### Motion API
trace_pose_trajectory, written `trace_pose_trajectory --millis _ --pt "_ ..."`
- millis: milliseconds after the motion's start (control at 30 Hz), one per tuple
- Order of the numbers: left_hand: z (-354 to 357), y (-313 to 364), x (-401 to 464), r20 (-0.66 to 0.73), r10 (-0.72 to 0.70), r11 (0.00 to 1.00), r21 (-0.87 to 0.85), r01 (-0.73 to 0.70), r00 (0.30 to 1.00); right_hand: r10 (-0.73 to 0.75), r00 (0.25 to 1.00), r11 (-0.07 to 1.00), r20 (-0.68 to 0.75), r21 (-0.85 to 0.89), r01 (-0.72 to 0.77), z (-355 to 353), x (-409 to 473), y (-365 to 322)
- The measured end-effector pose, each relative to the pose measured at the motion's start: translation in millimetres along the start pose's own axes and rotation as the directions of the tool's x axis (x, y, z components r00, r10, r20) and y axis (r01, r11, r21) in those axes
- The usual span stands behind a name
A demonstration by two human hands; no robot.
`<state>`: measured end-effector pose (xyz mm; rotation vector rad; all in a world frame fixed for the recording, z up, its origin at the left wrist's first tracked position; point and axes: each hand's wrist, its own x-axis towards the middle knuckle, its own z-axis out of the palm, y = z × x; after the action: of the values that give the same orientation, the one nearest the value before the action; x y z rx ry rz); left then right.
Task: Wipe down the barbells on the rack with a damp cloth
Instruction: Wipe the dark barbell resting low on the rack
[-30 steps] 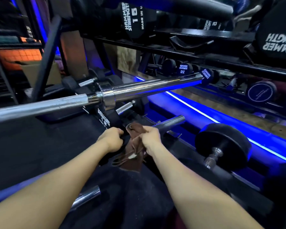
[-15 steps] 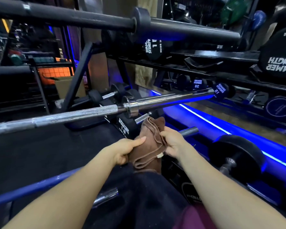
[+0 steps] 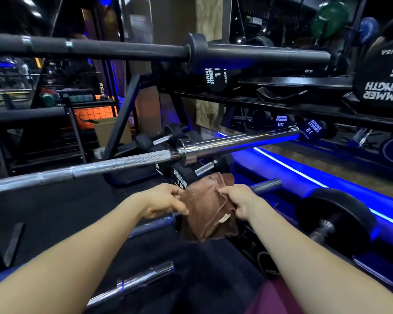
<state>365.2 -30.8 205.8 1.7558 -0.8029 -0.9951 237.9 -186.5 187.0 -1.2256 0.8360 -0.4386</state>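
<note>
1. Both hands have come up a little with the cloth (image 3: 208, 209) since a second ago; it was a small bunched wad low between the fists, now it's spread wider and hangs between them. Camera view has also tilted up, so the black bar at the top is in sight.
2. Left hand (image 3: 162, 203): fingers curled, pinching the cloth's left edge. Right hand (image 3: 236, 200): fingers curled round the right edge. Neither hand is on a bar.
3. Cloth position: held in the air in front of the person, just below the chrome barbell (image 3: 123, 164), not touching it. It overlaps the short bar end (image 3: 266, 184) behind the right hand; can't tell if there's contact.
4. Barbells in view: black barbell (image 3: 123, 49) on top, chrome one mid-level, a blue-lit bar (image 3: 152, 225) running behind the cloth, another chrome bar end (image 3: 143, 281) lowest.
5. Progress, my read: this is a refold or regrip step, not wiping. No wet streaks or marks show on any bar, so I can't say which, if any, are done.
6. Left to do, as far as visible: potentially all four bars. Chrome one is nearest the cloth, likely next.
7. Dumbbell (image 3: 336, 220) to the right isn't part of the job.
</note>
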Motion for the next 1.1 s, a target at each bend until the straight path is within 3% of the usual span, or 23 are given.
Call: trace_pose_trajectory --millis 67,133,233,300,400,467,533,700,767,833,967,1033,1100 --pt "-1.0 -4.9 -5.4 -0.031 0.036 0.999 0.029 -0.035 0.999 0.035 0.999 0.999 0.017 -0.01 -0.035 -1.9 -1.4 1.8" --pt "3.3 -7.2 -8.6 -0.188 0.073 0.991 0.128 -0.05 0.979 0.031 0.997 1.0 0.065 0.002 -0.031 -2.7 -3.9 3.4" --pt "6.1 -13.3 -7.9 -0.43 0.149 0.951 0.308 -0.011 0.89 -0.019 0.995 0.999 0.094 0.051 0.014 -2.5 -7.9 4.9" --pt "5.0 -16.8 -7.6 -0.501 0.164 0.931 0.363 0.035 0.85 -0.02 0.997 0.999 0.075 0.05 0.017 -0.8 -7.8 7.7" --pt "13.9 -13.3 -14.0 -0.518 0.176 0.942 0.336 0.01 0.837 -0.024 0.995 0.999 0.094 -0.045 0.028 2.8 -13.2 14.3" --pt "22.8 -8.4 -17.5 -0.521 0.153 0.976 0.21 -0.047 0.84 -0.045 0.99 0.969 0.13 -0.236 0.075 5.3 -23.5 14.2" --pt "31.0 -1.4 -20.1 -0.521 0.122 0.992 0.101 -0.081 0.845 -0.082 0.978 0.872 0.193 -0.462 0.164 6.0 -35.8 12.4" --pt "45.1 10.5 -26.6 -0.48 0.101 0.989 0.147 -0.034 0.872 0.049 0.829 0.876 0.557 -0.423 0.232 12.3 -63.2 13.0" --pt "46.5 13.2 -31.4 -0.453 0.094 0.987 0.158 -0.024 0.887 -0.084 0.854 0.738 0.513 -0.544 0.399 17.5 -60.9 19.3" --pt "42.4 15.0 -40.5 -0.393 0.054 0.993 0.116 -0.009 0.918 -0.247 0.86 0.481 0.446 -0.714 0.509 18.4 -54.9 16.0" --pt "30.9 13.7 -61.1 -0.209 -0.225 0.945 0.19 0.265 0.952 -0.397 0.83 -0.011 0.391 -0.907 0.422 10.4 -53.6 -0.6" --pt "34.7 10.4 -61.1 -0.089 -0.327 0.935 0.114 0.335 0.941 -0.495 0.786 -0.088 0.371 -0.921 0.38 9.3 -56.8 0.0" --pt "44.4 8.0 -57.8 0.005 -0.314 0.947 -0.078 0.313 0.95 -0.48 0.839 0.03 0.256 -0.951 0.307 9.1 -56.4 8.1"
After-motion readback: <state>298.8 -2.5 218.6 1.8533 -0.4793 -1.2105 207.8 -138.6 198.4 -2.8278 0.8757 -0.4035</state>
